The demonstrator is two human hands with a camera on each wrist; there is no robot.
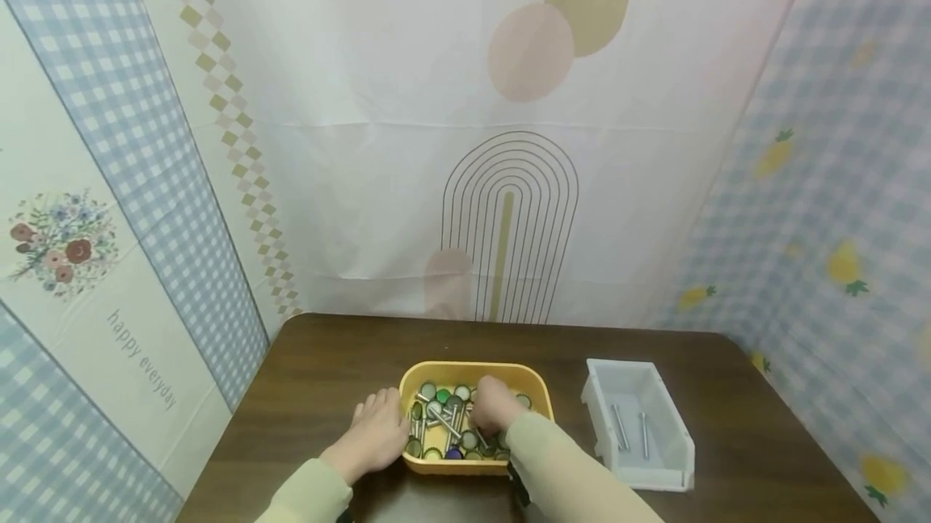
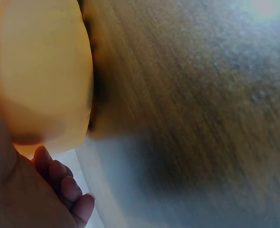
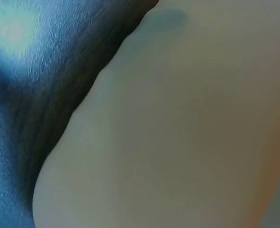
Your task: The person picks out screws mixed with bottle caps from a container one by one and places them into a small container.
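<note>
A yellow plastic bin (image 1: 476,468) holds a mix of bottle caps (image 1: 469,440) and long silver bolts (image 1: 448,423). My left hand (image 1: 374,430) rests against the bin's left rim. In the left wrist view its fingertips (image 2: 71,190) are loosely bent beside the outer wall. My right hand (image 1: 496,404) reaches down into the bin's right half, among the caps and bolts. Its fingertips are hidden, so what they hold does not show. A blurred pale surface fills most of the right wrist view.
To the right stands a white open-fronted bin (image 1: 658,477) with two silver bolts (image 1: 631,430) lying inside. Both bins stand on a dark wooden table (image 1: 327,353). Patterned cloths (image 1: 364,208) hang behind the table and along both sides.
</note>
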